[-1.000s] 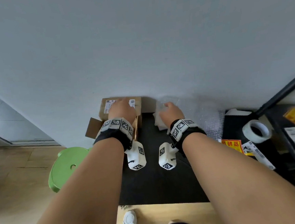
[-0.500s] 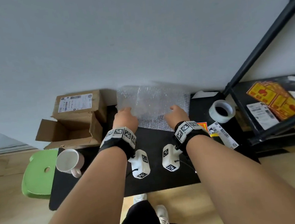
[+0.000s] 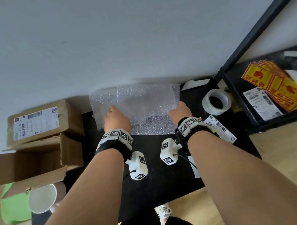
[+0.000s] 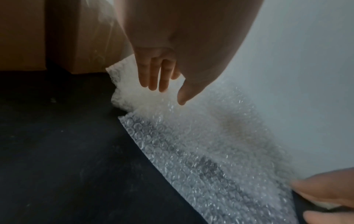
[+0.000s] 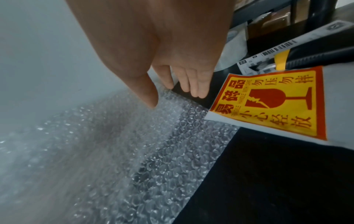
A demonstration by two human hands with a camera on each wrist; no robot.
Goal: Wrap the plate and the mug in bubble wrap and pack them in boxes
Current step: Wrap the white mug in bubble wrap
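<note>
While both hands reach forward over the black table (image 3: 168, 182), the scene reads as follows.

Bubble wrap (image 3: 144, 109): one sheet spread at the far edge of the table, its back part rising against the wall, its near part flat on the tabletop.

Left hand (image 3: 117, 120): fingers (image 4: 153, 75) straight and pointing down at the sheet's left edge, thumb apart; nothing is gripped.

Right hand (image 3: 180, 112): fingers (image 5: 195, 81) straight, tips at the sheet's right edge, thumb over the bubbles; no grip shown.

Mug (image 3: 43, 198): white, on its side at the table's near left corner, partly under a flap of the open box (image 3: 28, 166).

Closed box (image 3: 42, 121): labelled, behind the open one.

Plate: cannot be made out in any view.

Tape roll (image 3: 216, 102): right of the sheet, standing apart from it.

Fragile sticker (image 5: 268, 103): yellow and red, just beside the right hand.
</note>
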